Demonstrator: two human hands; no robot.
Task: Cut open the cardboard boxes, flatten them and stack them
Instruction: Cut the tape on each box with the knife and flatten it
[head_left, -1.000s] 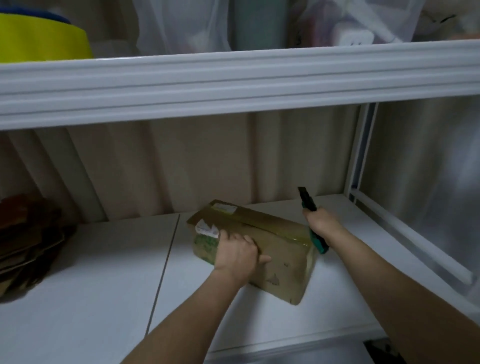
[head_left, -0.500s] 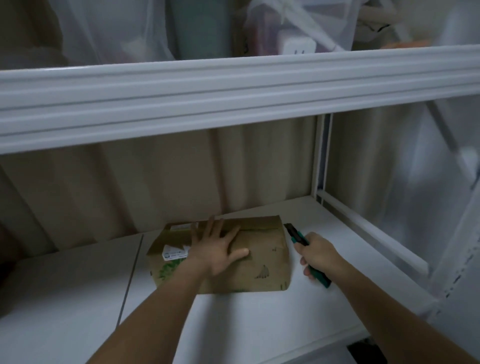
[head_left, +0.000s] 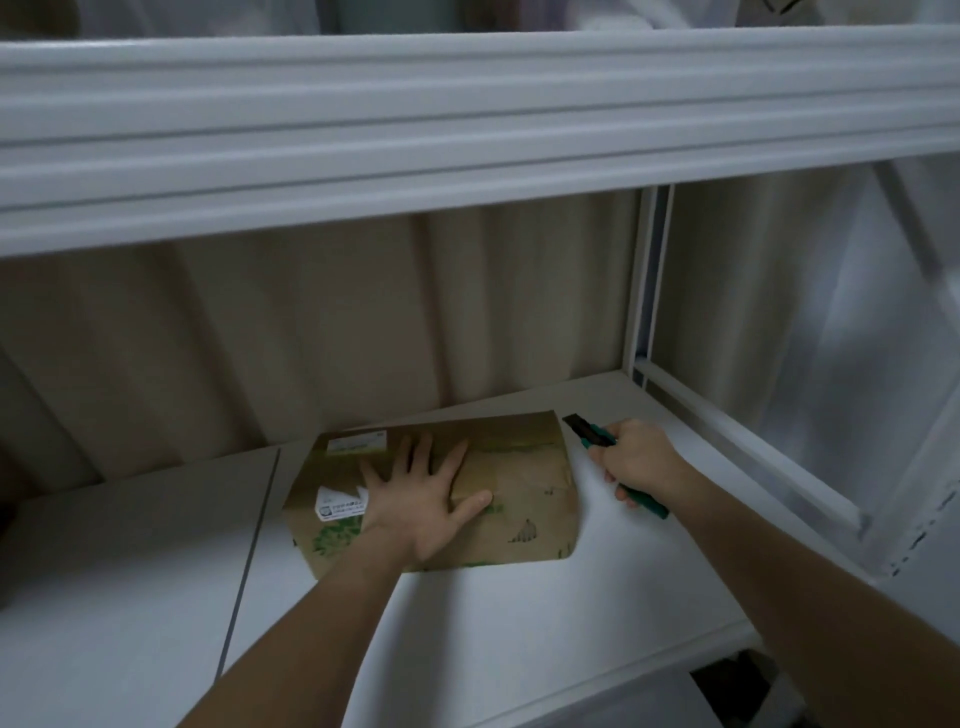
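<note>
A brown cardboard box (head_left: 524, 488) with green print and white labels lies flattened on the white shelf surface (head_left: 467, 639). My left hand (head_left: 423, 499) presses flat on top of it, fingers spread. Just right of the box, my right hand (head_left: 636, 460) grips a green utility knife (head_left: 592, 434). The knife's dark tip points up and left, close to the box's upper right corner.
A thick white shelf rail (head_left: 467, 130) crosses the view overhead, with bagged items above it. A white frame post (head_left: 641, 291) and side rail (head_left: 753, 452) bound the surface on the right. A beige corrugated wall (head_left: 311, 332) stands behind the box.
The box went from a raised, tilted shape to lying flat. My left hand went from gripping it to pressing on it with open fingers. The knife hand stayed beside the box's right end.
</note>
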